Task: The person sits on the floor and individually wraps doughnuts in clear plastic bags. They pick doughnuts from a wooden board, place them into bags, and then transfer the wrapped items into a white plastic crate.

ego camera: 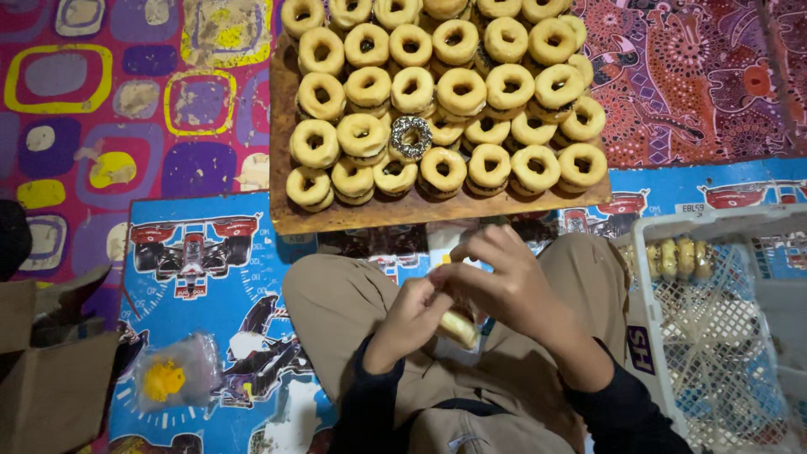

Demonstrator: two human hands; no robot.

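I sit cross-legged in tan trousers on a patterned floor mat. My left hand (pixel 409 322) and my right hand (pixel 502 282) meet over my lap, both closed around a pale doughnut in a clear plastic wrapper (pixel 459 326). Just beyond my knees lies a wooden board (pixel 290 217) stacked with several plain ring doughnuts (pixel 461 91). One doughnut with dark sprinkles (pixel 411 136) sits among them near the board's middle.
A white plastic lattice basket (pixel 664 225) at my right holds a row of wrapped doughnuts (pixel 673 256). A clear bag with something yellow inside (pixel 172 378) lies on the blue car-print mat at my left. A brown cardboard box (pixel 50 378) stands at the far left.
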